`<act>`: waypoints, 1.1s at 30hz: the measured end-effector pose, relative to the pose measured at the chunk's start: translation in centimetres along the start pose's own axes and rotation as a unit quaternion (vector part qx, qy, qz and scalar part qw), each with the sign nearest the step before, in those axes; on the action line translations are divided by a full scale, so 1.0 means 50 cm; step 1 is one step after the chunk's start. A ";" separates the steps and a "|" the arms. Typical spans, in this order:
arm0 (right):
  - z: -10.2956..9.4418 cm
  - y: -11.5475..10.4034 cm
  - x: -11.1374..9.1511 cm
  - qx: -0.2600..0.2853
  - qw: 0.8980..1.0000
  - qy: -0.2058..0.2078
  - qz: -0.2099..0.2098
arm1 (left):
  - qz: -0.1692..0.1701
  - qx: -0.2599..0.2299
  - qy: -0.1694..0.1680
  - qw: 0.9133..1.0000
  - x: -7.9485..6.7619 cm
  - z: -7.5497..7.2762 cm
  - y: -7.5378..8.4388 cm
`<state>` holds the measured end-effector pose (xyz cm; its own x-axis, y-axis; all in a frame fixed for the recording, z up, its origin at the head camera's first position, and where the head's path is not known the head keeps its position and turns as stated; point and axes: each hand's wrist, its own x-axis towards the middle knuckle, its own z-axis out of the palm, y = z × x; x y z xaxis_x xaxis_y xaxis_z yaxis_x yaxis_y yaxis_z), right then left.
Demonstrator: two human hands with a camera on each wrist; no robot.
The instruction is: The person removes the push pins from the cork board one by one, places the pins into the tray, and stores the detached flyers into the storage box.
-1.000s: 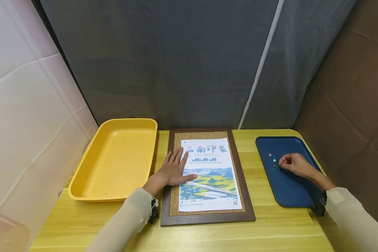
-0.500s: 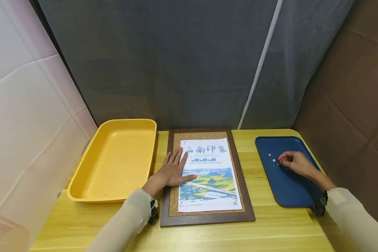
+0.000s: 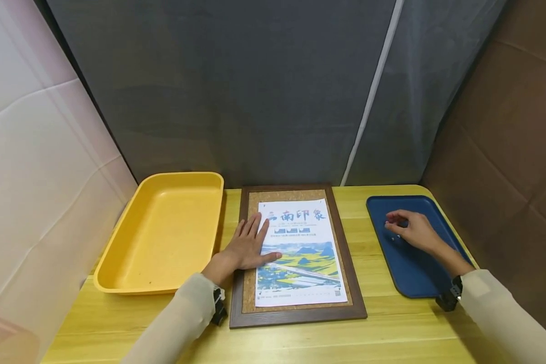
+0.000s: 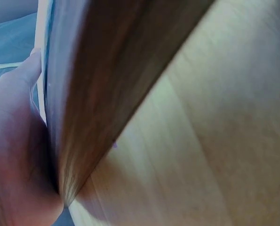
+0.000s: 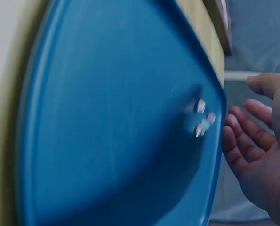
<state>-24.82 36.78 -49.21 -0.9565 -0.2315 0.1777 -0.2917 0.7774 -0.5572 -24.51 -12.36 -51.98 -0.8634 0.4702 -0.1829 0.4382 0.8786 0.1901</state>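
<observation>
My left hand (image 3: 244,248) lies flat with spread fingers on a printed poster (image 3: 302,275) and the left side of its brown-framed cork board (image 3: 300,194). Small dark marks show at the poster's corners. In the left wrist view, the frame's edge (image 4: 111,84) stands beside the hand (image 4: 12,136). My right hand (image 3: 414,230) hovers over a blue tray (image 3: 418,280), its fingers loosely bent. The right wrist view shows a gap between thumb and fingers of this hand (image 5: 267,146), nothing visible in it. Several small pale and coloured pieces (image 5: 203,123), blurred and perhaps thumbtacks, lie on the tray nearby.
A yellow tray (image 3: 164,237) stands left of the cork board, with a few dark specks near its front. Wooden tabletop (image 3: 296,346) runs along the front and between board and blue tray. A grey curtain (image 3: 218,101) closes the back, with cloth walls at both sides.
My right hand has shifted left and slightly farther back over the tray; its fingers are now more spread and cover most of the small pieces. My left hand keeps its place on the poster.
</observation>
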 end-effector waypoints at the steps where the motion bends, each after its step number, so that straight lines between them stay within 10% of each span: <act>1: 0.003 -0.008 0.001 0.003 1.000 -0.001 0.001 | 0.002 0.000 0.001 1.000 -0.001 -0.001 0.000; 18: 0.090 -0.172 0.013 0.065 0.996 -0.063 -0.025 | 0.004 -0.070 0.074 0.995 -0.028 -0.023 0.031; 33: 0.141 -0.246 0.029 0.117 0.990 -0.074 -0.004 | -0.061 -0.241 0.124 0.961 -0.033 -0.050 0.062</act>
<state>-22.70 22.75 -47.83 -0.9397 -0.3344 0.0712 -0.2768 0.6219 -0.7325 -22.35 -10.64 -48.66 -0.9600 0.2797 -0.0084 0.2152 0.7570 0.6169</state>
